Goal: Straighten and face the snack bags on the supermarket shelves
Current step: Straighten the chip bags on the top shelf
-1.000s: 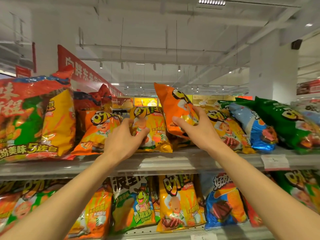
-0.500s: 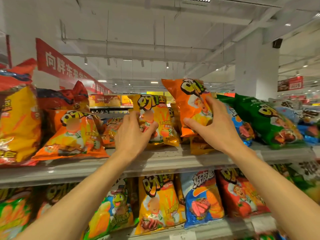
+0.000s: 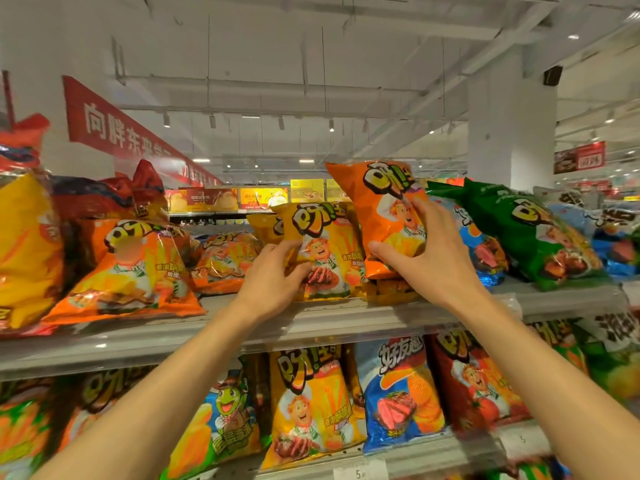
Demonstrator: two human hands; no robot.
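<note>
Your left hand (image 3: 273,271) grips the lower left edge of an upright yellow foil snack bag (image 3: 325,252) printed with a cartoon chef, thumb on its front face and fingers curled round its edge. This bag stands on the grey metal upper shelf (image 3: 311,322), near its front lip. Your right hand (image 3: 429,258) holds a glossy orange foil snack bag (image 3: 377,209) just to the right, thumb pressed under its lower front and fingers spread across its face and right side. The orange bag is raised above the shelf and tilted, its top leaning left, touching the yellow bag's right edge. A green foil snack bag (image 3: 519,230) lies slanted farther right on the same shelf, and a second orange chef-print bag (image 3: 135,275) leans back to the left. The lower shelf (image 3: 426,457) carries a row of upright yellow, blue and red bags.
</note>
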